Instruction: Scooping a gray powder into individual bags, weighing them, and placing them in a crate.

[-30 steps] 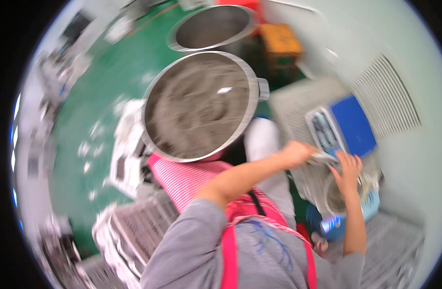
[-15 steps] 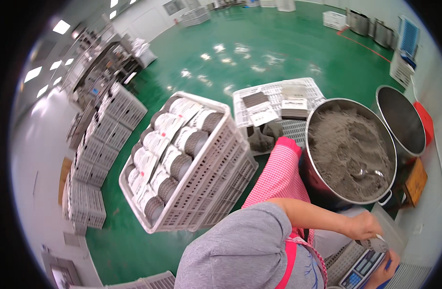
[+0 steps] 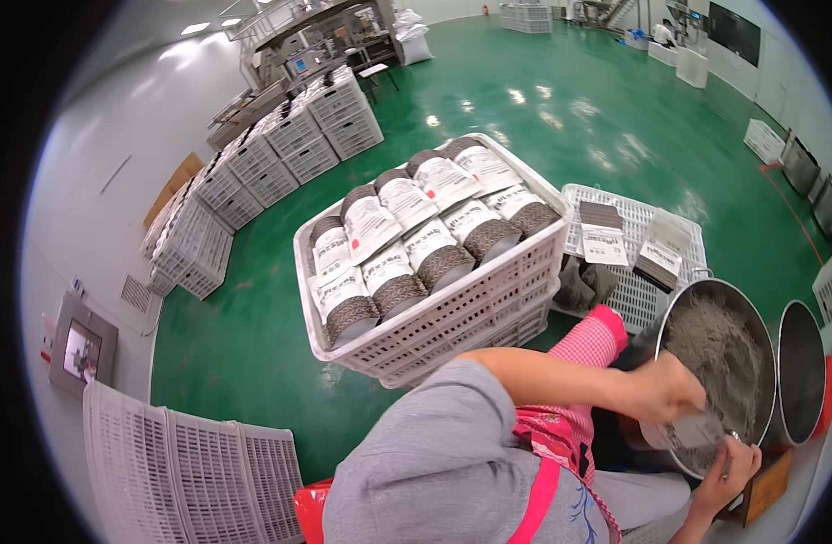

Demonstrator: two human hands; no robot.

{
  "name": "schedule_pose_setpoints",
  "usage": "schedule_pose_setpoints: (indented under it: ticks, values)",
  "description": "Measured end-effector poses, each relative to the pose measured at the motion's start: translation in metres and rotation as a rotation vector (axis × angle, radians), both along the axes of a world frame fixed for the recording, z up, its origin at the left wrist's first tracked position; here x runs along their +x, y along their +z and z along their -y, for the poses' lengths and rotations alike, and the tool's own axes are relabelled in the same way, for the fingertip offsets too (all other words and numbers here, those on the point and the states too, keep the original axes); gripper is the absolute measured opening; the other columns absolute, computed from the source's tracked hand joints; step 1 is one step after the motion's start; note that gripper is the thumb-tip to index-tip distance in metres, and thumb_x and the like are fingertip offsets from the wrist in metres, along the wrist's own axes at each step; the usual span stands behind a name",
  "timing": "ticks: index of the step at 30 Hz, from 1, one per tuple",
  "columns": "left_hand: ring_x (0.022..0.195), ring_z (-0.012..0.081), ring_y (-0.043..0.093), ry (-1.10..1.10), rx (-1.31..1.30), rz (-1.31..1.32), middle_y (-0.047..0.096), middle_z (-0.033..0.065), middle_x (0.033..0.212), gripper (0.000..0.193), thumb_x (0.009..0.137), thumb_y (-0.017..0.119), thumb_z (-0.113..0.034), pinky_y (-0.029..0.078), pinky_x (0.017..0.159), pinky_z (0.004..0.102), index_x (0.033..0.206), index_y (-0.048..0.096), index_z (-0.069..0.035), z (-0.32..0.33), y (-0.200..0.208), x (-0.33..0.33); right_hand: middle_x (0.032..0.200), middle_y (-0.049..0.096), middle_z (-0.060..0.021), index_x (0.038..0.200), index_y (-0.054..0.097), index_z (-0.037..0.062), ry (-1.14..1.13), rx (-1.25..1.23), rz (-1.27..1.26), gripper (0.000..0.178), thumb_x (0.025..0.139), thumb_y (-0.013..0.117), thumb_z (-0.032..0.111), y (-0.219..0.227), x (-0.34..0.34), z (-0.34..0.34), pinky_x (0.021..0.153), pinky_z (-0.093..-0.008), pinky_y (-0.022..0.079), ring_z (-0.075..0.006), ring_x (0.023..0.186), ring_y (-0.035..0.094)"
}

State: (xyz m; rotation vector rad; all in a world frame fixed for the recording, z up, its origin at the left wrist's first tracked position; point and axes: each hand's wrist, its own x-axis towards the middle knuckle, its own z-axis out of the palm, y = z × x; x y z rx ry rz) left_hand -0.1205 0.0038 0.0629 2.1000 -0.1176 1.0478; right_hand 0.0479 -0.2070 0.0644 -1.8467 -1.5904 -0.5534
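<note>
In front of me to the right, a large steel pot (image 3: pixel 772 385) holds grey-brown powder (image 3: pixel 711 349). My left hand (image 3: pixel 662 390) is closed on the top of a partly see-through pouch (image 3: pixel 695 430), which hangs at the pot's near side; motion blurs it. My right hand (image 3: pixel 735 461) is curled at the pot's near right rim, beside the pouch. Its fingers are closed round a small shiny metal piece, apparently the handle of a metal scoop (image 3: pixel 730 439). The scoop's bowl is hidden or blurred.
A stacked white crate (image 3: pixel 434 317) full of printed pouches stands left of me. Beyond my apron, another crate (image 3: pixel 635 295) carries flat pouch stacks (image 3: pixel 602 227). An empty steel pot (image 3: pixel 801 376) adjoins the powder pot. More crates (image 3: pixel 194 462) stand lower left.
My view has turned right. The left hand has carried the pouch from beside the scale to the powder pot. My right hand has left the scale for the pot's rim, where the scoop's handle lies.
</note>
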Motion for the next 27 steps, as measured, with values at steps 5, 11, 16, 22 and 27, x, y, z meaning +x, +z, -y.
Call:
schedule_pose_setpoints:
  ticks: [5, 11, 16, 22, 27]
  values:
    - [0.079, 0.0071, 0.064, 0.344, -0.586, -0.026, 0.074, 0.0050, 0.089, 0.016, 0.087, 0.068, -0.004, 0.054, 0.067, 0.0273, 0.101, 0.075, 0.000, -0.110, 0.067, -0.140, 0.090, 0.065, -0.0084, 0.096, 0.066, -0.0008, -0.080, 0.089, -0.502, 0.005, 0.093, 0.063, 0.002, -0.005, 0.008, -0.041, 0.089, -0.0354, 0.045, -0.0234, 0.089, 0.059]
    - [0.065, 0.0118, 0.067, 1.052, -0.149, 0.084, 0.074, 0.0029, 0.075, 0.016, 0.091, 0.071, -0.017, 0.051, 0.060, 0.0266, 0.098, 0.076, -0.004, -0.224, 0.119, -0.346, 0.093, 0.065, -0.0078, 0.099, 0.067, 0.0001, 0.152, -0.086, -0.335, 0.009, 0.096, 0.061, 0.006, -0.013, -0.026, -0.098, 0.083, -0.0319, 0.046, -0.0202, 0.092, 0.059]
    - [0.093, 0.0317, 0.069, 1.543, 0.391, -0.284, 0.073, 0.0106, 0.101, 0.019, 0.087, 0.069, -0.022, 0.054, 0.078, 0.0377, 0.102, 0.076, -0.013, -0.249, 0.083, -0.491, 0.091, 0.066, -0.0121, 0.097, 0.066, 0.0002, 0.238, -0.193, -0.313, 0.008, 0.094, 0.060, 0.005, -0.023, -0.044, -0.119, 0.083, -0.0380, 0.046, -0.0288, 0.090, 0.060]
    - [0.132, 0.0345, 0.051, 1.324, 0.033, -0.824, 0.060, 0.0162, 0.136, 0.048, 0.075, 0.072, 0.005, 0.041, 0.112, 0.0386, 0.115, 0.075, -0.019, -0.182, -0.025, -0.624, 0.090, 0.065, -0.0144, 0.095, 0.065, -0.0002, 0.226, -0.324, -0.326, 0.009, 0.094, 0.059, 0.006, -0.047, -0.041, -0.128, 0.081, -0.0399, 0.045, -0.0330, 0.087, 0.059]
    - [0.139, 0.0371, 0.043, 1.187, -0.097, -1.087, 0.050, 0.0157, 0.148, 0.055, 0.072, 0.061, 0.012, 0.037, 0.115, 0.0397, 0.114, 0.076, -0.020, -0.183, -0.018, -0.640, 0.092, 0.066, -0.0143, 0.097, 0.066, 0.0001, 0.255, -0.361, -0.348, 0.010, 0.093, 0.059, 0.006, -0.058, -0.041, -0.137, 0.081, -0.0399, 0.045, -0.0330, 0.087, 0.060]
